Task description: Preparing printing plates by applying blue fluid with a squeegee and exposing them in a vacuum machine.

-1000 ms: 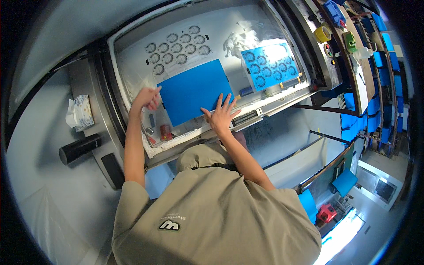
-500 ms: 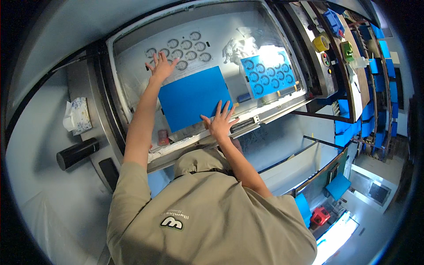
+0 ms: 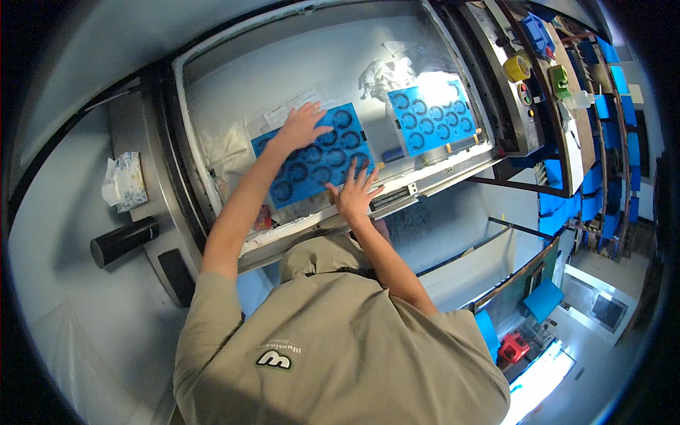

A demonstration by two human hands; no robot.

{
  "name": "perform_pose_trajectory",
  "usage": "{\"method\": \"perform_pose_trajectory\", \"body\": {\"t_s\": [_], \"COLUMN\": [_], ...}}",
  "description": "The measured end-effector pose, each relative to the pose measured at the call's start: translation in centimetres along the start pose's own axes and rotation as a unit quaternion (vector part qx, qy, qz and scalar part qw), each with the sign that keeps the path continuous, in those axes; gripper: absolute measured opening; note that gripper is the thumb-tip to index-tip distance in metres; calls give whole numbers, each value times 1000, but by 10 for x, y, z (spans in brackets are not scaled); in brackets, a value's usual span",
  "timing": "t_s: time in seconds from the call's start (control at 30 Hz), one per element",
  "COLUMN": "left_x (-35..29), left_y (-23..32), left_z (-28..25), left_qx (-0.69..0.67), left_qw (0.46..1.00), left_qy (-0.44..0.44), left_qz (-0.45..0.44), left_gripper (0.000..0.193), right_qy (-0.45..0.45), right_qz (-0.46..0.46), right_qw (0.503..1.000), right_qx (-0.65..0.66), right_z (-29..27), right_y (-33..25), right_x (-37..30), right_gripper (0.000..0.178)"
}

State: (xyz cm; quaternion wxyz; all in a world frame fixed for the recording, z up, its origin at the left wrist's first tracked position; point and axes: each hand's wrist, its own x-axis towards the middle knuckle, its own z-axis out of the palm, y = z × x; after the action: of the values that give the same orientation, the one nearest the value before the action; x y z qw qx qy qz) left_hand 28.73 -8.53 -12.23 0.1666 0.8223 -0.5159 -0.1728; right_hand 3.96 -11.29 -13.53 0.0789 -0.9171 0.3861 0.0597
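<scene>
Blue sheet (image 3: pixel 323 154) under left hand (image 3: pixel 300 128); right hand (image 3: pixel 353 195) at corner

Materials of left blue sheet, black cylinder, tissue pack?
Blue sheet: smooth, maybe coated metal or plastic; flat, even colour between dark rings. Black cylinder: satin plastic or painted metal, perhaps; subdued sheen. Tissue pack: printed plastic film or paper, unclear; patterned surface, white tissue protruding.

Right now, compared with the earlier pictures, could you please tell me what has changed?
The ring-patterned film has moved right and toward the person, onto the left sheet; the left hand went rightward too, now over it. The right hand and right sheet stayed put.
</scene>
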Motion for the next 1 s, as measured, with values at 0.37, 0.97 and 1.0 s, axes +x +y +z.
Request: {"method": "perform_pose_trajectory", "body": {"t_s": [0.37,0.97,1.0], "left_x": [-21,-39,-47], "left_y": [51,48,46], "left_z": [59,39,33], "left_qx": [43,-1,-5], "left_qw": [997,991,982], "left_qy": [19,-130,-179], "left_qz": [-59,34,62], "left_gripper": [80,86,91], "right_qy": [23,-9,-6], "right_qz": [-5,-9,-9], "right_qw": [1000,1000,1000], "right_qx": [14,13,30], "right_z": [8,4,3], "right_y": [2,3,3], "right_x": [-1,-1,-1], "right_gripper": [102,101,100]}}
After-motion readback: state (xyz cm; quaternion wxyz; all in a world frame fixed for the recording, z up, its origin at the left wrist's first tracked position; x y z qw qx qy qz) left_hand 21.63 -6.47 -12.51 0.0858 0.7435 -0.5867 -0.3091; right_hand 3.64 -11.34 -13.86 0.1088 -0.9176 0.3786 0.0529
